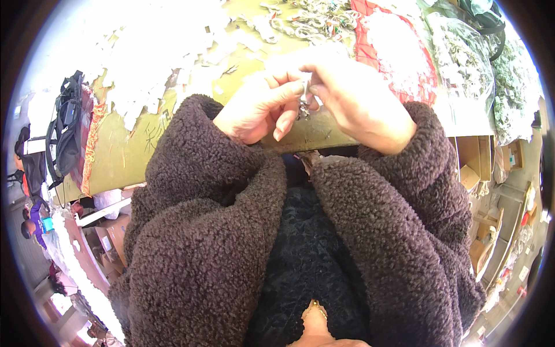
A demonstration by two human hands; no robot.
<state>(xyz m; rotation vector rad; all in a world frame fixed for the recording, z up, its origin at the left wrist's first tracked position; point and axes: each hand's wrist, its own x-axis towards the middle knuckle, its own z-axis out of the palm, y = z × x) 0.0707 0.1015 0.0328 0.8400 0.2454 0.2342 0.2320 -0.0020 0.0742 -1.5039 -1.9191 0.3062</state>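
My two hands meet above the near edge of the greenish table (136, 156). Thumb and index finger of my left hand (250, 114) pinch a small pale piece (306, 87). From the other side my right hand (363, 103) grips the same piece, its fingers bent inward. A small dark, shiny cluster (303, 111) hangs below the fingertips, perhaps metal; its kind is too small to tell. Part of the piece is hidden behind the fingers. Both wrists come out of brown fleece sleeves (191, 156).
Scattered white paper tags (141, 95) cover the table's left, washed out by glare. Tangled cord loops (315, 23) lie at the back. A red-edged bag (370, 40) and a clear plastic bag (462, 58) stand right. Black straps (65, 127) hang left; cardboard boxes (471, 156) sit below.
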